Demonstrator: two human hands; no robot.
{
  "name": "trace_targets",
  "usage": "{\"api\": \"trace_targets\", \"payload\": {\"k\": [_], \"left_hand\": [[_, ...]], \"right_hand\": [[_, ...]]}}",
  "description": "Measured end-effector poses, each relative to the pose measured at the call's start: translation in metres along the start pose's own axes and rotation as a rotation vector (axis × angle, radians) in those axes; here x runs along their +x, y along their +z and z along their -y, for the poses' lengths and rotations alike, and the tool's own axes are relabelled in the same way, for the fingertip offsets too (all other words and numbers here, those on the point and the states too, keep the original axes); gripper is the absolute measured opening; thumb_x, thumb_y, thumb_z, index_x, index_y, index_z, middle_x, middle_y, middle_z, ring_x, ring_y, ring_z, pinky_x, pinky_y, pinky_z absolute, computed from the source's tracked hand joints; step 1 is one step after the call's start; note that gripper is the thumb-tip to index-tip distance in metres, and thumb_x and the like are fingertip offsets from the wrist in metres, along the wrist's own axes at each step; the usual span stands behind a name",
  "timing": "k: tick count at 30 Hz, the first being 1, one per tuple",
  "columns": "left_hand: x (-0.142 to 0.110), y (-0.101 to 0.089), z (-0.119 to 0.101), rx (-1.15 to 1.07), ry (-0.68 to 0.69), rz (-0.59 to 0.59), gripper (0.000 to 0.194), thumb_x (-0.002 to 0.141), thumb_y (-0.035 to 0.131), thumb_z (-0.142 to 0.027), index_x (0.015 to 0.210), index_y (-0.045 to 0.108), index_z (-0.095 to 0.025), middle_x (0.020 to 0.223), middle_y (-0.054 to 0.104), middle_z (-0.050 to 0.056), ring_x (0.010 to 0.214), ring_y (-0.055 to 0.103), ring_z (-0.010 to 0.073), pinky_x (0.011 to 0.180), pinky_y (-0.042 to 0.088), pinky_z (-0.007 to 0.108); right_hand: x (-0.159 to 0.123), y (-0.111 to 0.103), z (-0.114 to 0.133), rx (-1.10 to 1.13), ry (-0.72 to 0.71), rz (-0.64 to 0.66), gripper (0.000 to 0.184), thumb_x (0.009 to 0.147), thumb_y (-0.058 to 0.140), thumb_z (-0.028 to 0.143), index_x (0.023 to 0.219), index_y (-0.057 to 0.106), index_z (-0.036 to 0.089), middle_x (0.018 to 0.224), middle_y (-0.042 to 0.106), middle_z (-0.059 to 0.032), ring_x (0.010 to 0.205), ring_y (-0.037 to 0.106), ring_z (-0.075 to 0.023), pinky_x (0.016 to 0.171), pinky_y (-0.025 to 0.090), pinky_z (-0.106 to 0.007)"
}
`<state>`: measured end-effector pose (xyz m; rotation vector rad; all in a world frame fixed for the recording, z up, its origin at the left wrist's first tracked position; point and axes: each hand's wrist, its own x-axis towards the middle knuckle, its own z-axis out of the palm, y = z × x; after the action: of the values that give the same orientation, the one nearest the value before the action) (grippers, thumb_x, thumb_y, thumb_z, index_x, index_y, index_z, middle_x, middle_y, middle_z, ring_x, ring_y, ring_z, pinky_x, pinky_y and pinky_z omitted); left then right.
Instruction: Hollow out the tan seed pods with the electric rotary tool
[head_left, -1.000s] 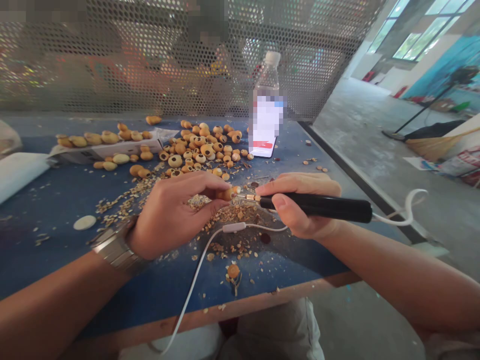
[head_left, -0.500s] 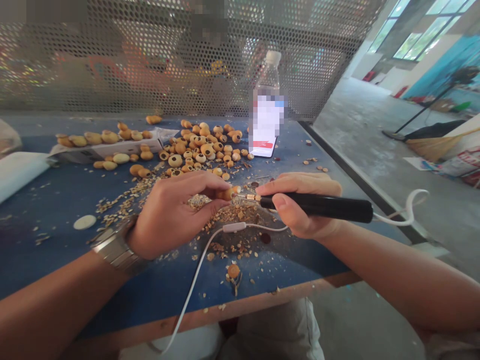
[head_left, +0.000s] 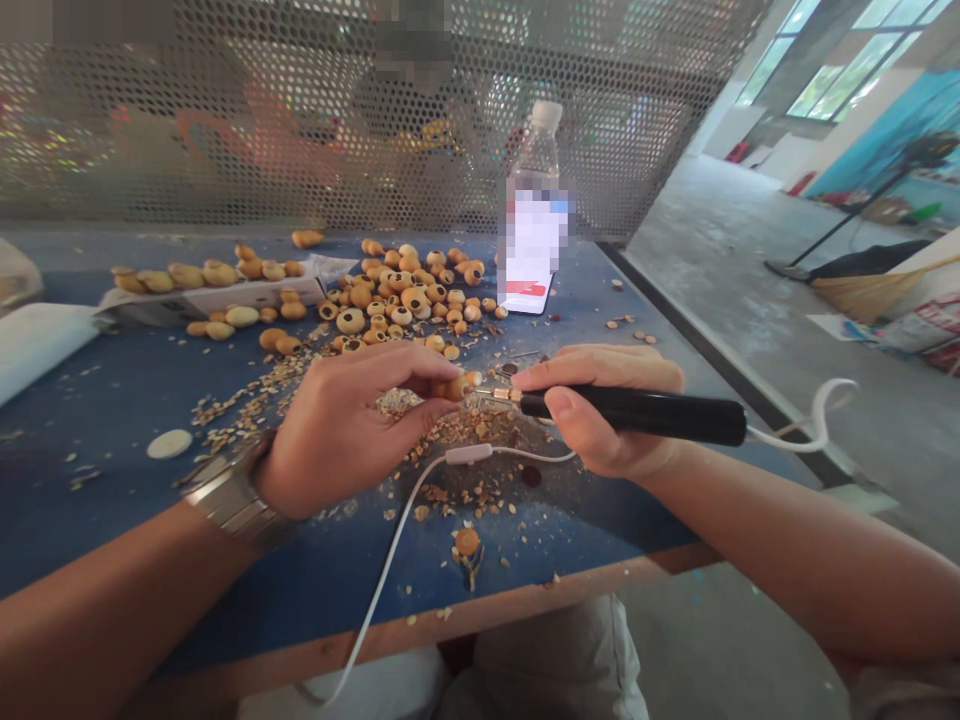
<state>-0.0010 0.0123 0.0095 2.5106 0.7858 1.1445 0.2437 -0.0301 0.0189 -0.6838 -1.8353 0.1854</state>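
the left hand (head_left: 337,425) pinches a tan seed shell (head_left: 452,389) steady between thumb and fingertips. the right hand (head_left: 600,405) curls its fingers around a black corded engraving pen (head_left: 637,412), tip just beside the shell.

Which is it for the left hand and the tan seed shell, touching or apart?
Touching: the head view shows the left hand pinching the tan seed shell between thumb and fingers.

This is a plain workshop: a blue worktop (head_left: 90,400) strewn with round seed pods (head_left: 350,321), a perforated metal screen (head_left: 225,130), a concrete floor (head_left: 720,240) and a straw broom (head_left: 862,295).
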Motion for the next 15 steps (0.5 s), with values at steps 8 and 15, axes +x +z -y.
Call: {"api": "trace_targets", "payload": {"k": [8, 15], "left_hand": [[0.0001, -0.0001, -0.001, 0.013, -0.007, -0.007, 0.015, 0.091, 0.073, -0.015, 0.103, 0.073, -0.024, 0.095, 0.078, -0.004, 0.085, 0.073, 0.0118, 0.083, 0.054, 0.024], [-0.0006, 0.0003, 0.0004, 0.029, 0.002, -0.005, 0.016, 0.091, 0.072, -0.014, 0.103, 0.073, -0.025, 0.097, 0.079, -0.004, 0.085, 0.074, 0.0121, 0.084, 0.055, 0.025]], "right_hand": [[-0.0008, 0.0002, -0.0003, 0.01, 0.003, 0.0, 0.016, 0.084, 0.067, 0.015, 0.089, 0.082, 0.013, 0.081, 0.083, -0.0049, 0.07, 0.076, -0.0085, 0.07, 0.06, -0.011], [-0.0002, 0.0005, -0.0006, 0.0, -0.011, 0.006, 0.016, 0.084, 0.067, 0.015, 0.089, 0.082, 0.013, 0.082, 0.083, -0.0051, 0.07, 0.077, -0.0089, 0.071, 0.06, -0.012]]}}
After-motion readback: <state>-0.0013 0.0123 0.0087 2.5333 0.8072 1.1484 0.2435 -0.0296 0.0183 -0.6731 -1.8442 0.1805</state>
